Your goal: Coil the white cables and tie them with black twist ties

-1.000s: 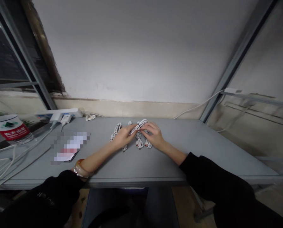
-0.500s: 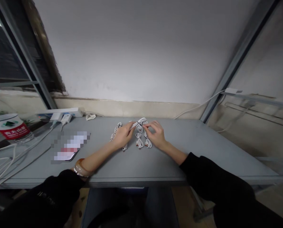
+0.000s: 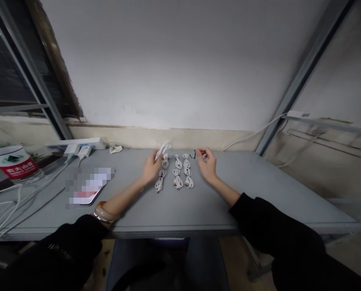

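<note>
My left hand (image 3: 152,167) is closed around a coiled white cable (image 3: 164,148), whose loops stick up past the fingers. To the right, my right hand (image 3: 207,163) pinches a short black twist tie (image 3: 194,154), apart from the cable. Between the hands, several white cable bundles lie on the grey table (image 3: 180,214) in two rows, bound with dark ties. A front bundle (image 3: 177,179) and the bundle beside it (image 3: 188,178) show orange inside their plugs. Another front bundle (image 3: 160,180) lies just right of my left wrist.
At left, a phone with a blurred screen (image 3: 92,186) lies near a white power strip (image 3: 77,143) with plugs and trailing cords. A red-labelled bottle (image 3: 15,163) stands beyond. Crumpled white paper (image 3: 115,149) lies by the wall; metal posts rise on both sides.
My hands have moved apart. The black tie has come off the coiled cable and is in my right hand, while the cable has gone left with my left hand.
</note>
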A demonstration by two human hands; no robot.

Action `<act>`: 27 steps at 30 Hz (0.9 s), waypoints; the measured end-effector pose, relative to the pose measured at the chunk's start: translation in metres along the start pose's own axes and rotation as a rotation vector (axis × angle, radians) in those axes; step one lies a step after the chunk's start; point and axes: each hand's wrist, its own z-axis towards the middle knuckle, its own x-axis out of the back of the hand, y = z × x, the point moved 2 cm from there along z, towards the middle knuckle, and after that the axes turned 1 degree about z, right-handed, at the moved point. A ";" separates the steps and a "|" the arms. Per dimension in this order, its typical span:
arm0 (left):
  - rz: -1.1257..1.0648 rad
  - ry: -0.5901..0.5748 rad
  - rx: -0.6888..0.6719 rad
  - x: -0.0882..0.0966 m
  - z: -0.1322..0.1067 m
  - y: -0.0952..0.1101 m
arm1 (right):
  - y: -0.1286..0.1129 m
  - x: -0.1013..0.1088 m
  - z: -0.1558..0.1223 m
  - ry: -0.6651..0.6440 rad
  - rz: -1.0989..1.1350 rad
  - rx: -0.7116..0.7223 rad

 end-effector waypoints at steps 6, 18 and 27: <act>-0.336 0.068 0.306 0.007 0.013 -0.004 | 0.036 0.004 0.019 0.081 0.062 -0.282; -0.012 0.240 0.408 0.051 0.042 -0.042 | 0.071 0.009 0.019 -0.115 -0.283 -0.532; 0.744 -0.151 0.401 0.060 0.041 -0.055 | 0.057 0.013 0.018 -0.300 -0.625 -0.574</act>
